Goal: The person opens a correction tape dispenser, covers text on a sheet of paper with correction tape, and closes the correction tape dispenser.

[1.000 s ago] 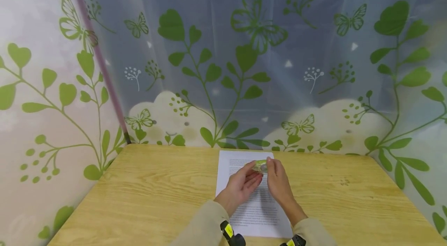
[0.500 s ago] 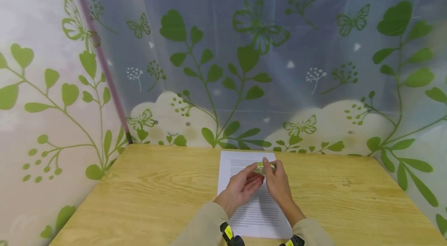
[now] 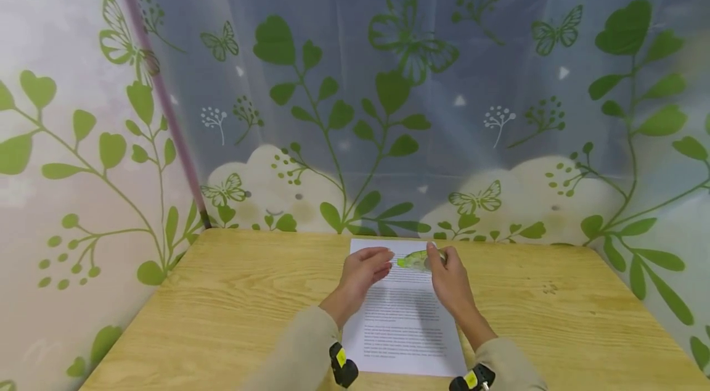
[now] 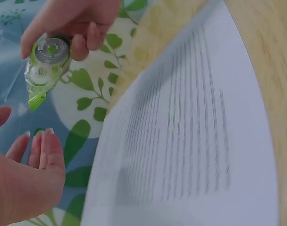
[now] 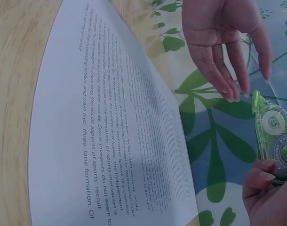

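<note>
A correction tape dispenser [image 4: 45, 66] has a clear green body, wheels showing inside and a bright green tip. My right hand [image 3: 452, 283] grips its rear end above the paper, thumb on top; in the right wrist view the fingers [image 5: 260, 181] curl round it. The green tip points left toward my left hand [image 3: 357, 277]. That hand holds nothing, its fingers loosely bent and a short gap from the tip, as the right wrist view shows too. Beneath both hands lies a printed sheet of paper [image 3: 402, 335], covered in lines of text.
The sheet lies on a light wooden table [image 3: 249, 292], near its back edge and reaching forward. Behind the table hangs a patterned curtain [image 3: 344, 101] with leaves and butterflies. A black device with a yellow mark sits on each wrist.
My left hand has let go of the correction tape and drawn back to the left. The right hand now holds the dispenser alone, its green tip in plain sight.
</note>
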The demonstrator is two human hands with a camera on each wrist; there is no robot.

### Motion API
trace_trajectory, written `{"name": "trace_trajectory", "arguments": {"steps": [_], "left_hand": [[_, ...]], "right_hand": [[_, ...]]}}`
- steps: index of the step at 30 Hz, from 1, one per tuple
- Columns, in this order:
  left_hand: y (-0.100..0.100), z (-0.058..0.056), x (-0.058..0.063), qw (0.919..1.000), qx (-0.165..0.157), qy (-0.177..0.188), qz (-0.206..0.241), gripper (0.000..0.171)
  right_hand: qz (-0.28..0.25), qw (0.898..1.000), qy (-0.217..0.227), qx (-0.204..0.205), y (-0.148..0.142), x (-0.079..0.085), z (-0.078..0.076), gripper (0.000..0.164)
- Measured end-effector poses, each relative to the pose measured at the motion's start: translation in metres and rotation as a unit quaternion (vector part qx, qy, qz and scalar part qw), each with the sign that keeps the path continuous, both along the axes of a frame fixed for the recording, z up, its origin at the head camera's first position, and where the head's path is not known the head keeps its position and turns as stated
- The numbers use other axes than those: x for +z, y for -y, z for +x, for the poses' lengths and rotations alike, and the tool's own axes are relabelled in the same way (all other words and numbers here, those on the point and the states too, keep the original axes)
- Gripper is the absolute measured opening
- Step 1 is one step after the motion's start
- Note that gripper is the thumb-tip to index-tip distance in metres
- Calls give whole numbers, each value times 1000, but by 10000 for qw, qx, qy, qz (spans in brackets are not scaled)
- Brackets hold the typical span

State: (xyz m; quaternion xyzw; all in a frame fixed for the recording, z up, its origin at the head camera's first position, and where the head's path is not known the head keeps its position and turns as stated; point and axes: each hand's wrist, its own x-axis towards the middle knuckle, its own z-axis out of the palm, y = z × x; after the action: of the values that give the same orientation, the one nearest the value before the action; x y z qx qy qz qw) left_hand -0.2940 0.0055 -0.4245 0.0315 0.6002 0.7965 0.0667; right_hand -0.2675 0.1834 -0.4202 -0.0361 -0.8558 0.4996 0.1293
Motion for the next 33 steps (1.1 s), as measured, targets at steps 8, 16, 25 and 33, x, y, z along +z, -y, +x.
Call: {"name": "trace_trajectory", "arguments": {"steps": [8,16,25,33], "left_hand": [[5,-3,5,9611,-747,-1461,-2223,28],[6,-9,8,9429,-1210,-1802,-2527,15],[11,-11,5,9356,-1544,-1554,-2768,12],[9,-8,0,9380,-1695,-1478,-2636,15]], "right_hand": [[54,10000,25,-70,-1,0,2,56],[118,9999,19,-44,-4,4,3,54],[-102,9998,91,138,-6,5,2,51],[-530,9978,169,358,-5,0,3,49]]}}
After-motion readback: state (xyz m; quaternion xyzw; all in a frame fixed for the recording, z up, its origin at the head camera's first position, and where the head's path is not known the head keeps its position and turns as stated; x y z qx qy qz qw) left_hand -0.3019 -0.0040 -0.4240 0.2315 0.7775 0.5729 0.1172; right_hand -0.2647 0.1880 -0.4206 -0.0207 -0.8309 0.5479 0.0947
